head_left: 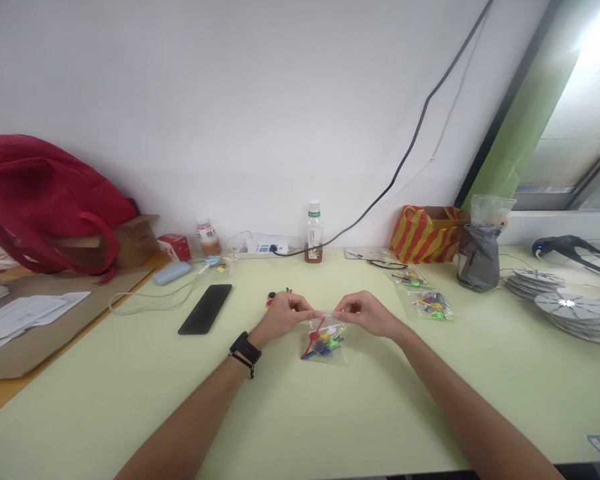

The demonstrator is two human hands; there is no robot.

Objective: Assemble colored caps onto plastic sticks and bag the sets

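A clear plastic bag (325, 343) with small red, yellow, green, blue and grey plastic pieces inside hangs between my hands. My left hand (284, 317) pinches its top edge at the left corner, thumb and finger pressed together. At the right corner my right hand (367, 313) pinches the same edge. Partly hidden behind my left hand lie some loose colourful pieces (271, 297) on the table. Two more filled clear bags, one nearer (434, 305) and one farther back (411, 277), lie to the right of my right hand.
A black phone (205, 309) lies left on the pale green table (145, 400). Along the wall stand a drink bottle (314, 233), a power strip (265, 248), a second bottle (209, 238) and a striped bag (423, 237). Stacked discs (570, 313) sit right; a red bag (50, 200) left.
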